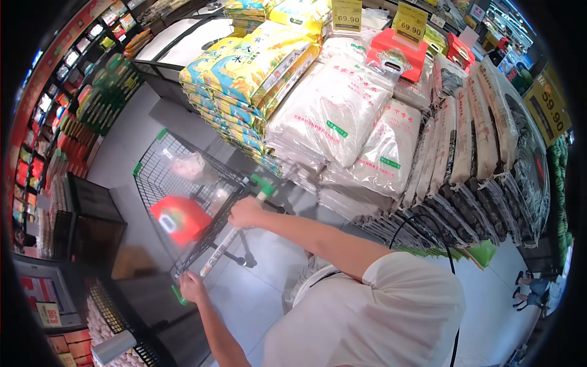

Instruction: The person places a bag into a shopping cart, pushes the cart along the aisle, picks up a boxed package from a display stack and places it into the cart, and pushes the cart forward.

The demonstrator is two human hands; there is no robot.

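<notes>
My right hand [245,212] is wrapped round the white handle bar [221,252] of a shopping cart, near its green end piece by the rice stack. Lower down, my left hand [192,287] is closed on the other end of the same bar. The wire shopping cart [147,177] stands in front of me. Inside it lie a red box [179,219] with a pale oval handle opening and a clear plastic bag [191,167] with whitish-pink contents. A smaller clear bag [220,196] sits close to the handle; its contents are unclear.
Right of the cart rise stacked yellow-blue rice bags [247,64] and white rice bags [333,110], with yellow price signs [347,15] above. A dark display stand [95,214] and full shelves [73,79] line the left. Grey tiled floor [125,131] runs ahead. Another person [535,290] appears at far right.
</notes>
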